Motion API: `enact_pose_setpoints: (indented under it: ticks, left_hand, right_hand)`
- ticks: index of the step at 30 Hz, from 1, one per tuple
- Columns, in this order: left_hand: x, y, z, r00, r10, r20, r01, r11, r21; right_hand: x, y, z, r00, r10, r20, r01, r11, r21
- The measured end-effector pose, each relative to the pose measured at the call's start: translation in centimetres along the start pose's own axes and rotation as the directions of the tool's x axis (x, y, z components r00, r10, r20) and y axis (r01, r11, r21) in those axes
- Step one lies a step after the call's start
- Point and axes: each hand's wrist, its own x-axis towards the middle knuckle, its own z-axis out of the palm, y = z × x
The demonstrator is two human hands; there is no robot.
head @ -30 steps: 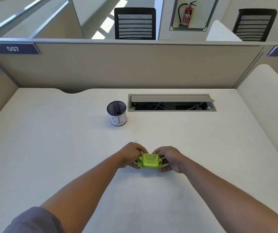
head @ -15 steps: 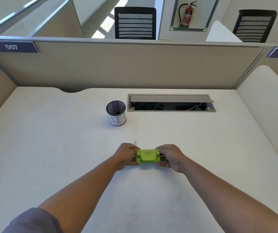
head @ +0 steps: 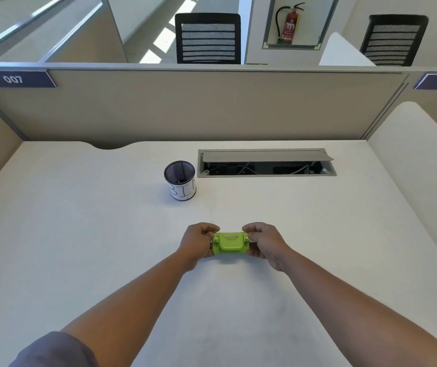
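Note:
A small lime-green plastic box (head: 230, 243) with rounded corners and side latches is held level just above the white desk (head: 79, 247), in the middle of the view. My left hand (head: 197, 241) grips its left end with curled fingers. My right hand (head: 263, 241) grips its right end the same way. Thin metal parts show at both ends of the box, partly hidden by my fingers.
A black mesh cup (head: 180, 180) with a white paper label stands farther back on the desk. Right of it is an open cable hatch (head: 266, 163). Beige partitions (head: 199, 107) close the desk at the back and sides.
The green box has turned from a slight tilt to level and moved a little away from me. Both hands kept their hold on its ends.

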Motion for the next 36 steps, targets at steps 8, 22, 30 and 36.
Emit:
enact_pose_setpoints:
  ticks: [8,22,30,36]
  left_hand:
    - [-0.3,-0.1,0.2,0.982,0.128,0.141,-0.162,0.951,0.264]
    - [0.5,-1.4,0.2,0.887,0.392,0.243,-0.455,0.657,0.601]
    - [1.0,-1.1,0.0,0.892,0.381,0.244,-0.445,0.636,0.631]
    - [1.6,-1.0,-0.1,0.907,0.345,0.239,-0.417,0.666,0.618]
  right_hand:
    - [-0.2,1.0,-0.5,0.984,-0.124,0.13,0.158,0.94,-0.302]
    - [0.4,1.2,-0.2,0.874,-0.422,0.243,0.437,0.462,-0.772]
    - [1.3,1.3,0.0,0.87,-0.411,0.273,0.458,0.467,-0.756]
    - [1.7,1.1,-0.2,0.893,-0.358,0.272,0.427,0.485,-0.764]
